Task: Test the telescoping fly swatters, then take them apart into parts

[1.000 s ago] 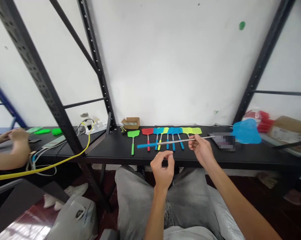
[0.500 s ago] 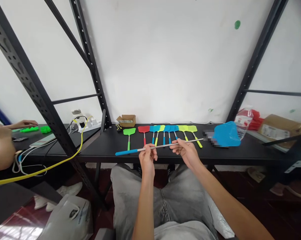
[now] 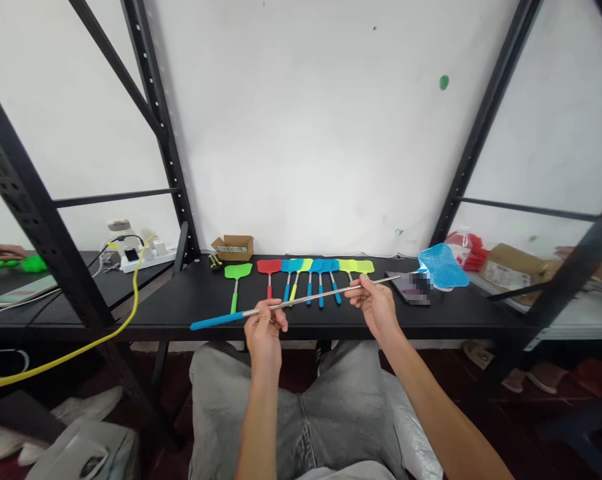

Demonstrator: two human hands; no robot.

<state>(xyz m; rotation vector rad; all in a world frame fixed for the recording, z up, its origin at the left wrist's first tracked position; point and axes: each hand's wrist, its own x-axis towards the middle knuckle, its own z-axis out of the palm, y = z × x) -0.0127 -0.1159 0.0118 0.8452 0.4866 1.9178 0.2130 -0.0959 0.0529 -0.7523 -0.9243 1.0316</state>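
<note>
A blue fly swatter (image 3: 443,265) with a long metal rod is held crosswise above the black table. Its blue grip (image 3: 218,321) points left and its blue mesh head is at the right. My left hand (image 3: 265,333) is closed on the rod beside the grip. Farther along, the thumb and fingers of my right hand (image 3: 373,305) pinch the thin rod. Behind my hands lies a row of short-handled swatters: a green one (image 3: 238,271), a red one (image 3: 269,267), and several blue and yellow-green ones.
A small open cardboard box (image 3: 234,248) stands at the back left of the table (image 3: 181,300). A phone (image 3: 411,289) lies on the right, partly blurred. Black shelf posts flank me. A yellow cable (image 3: 135,287) runs past the left post, and other people's hands show at both sides.
My hands have moved farther apart, showing more of the rod between them. The left hand and blue grip have moved left. My view has turned a little to the right.
</note>
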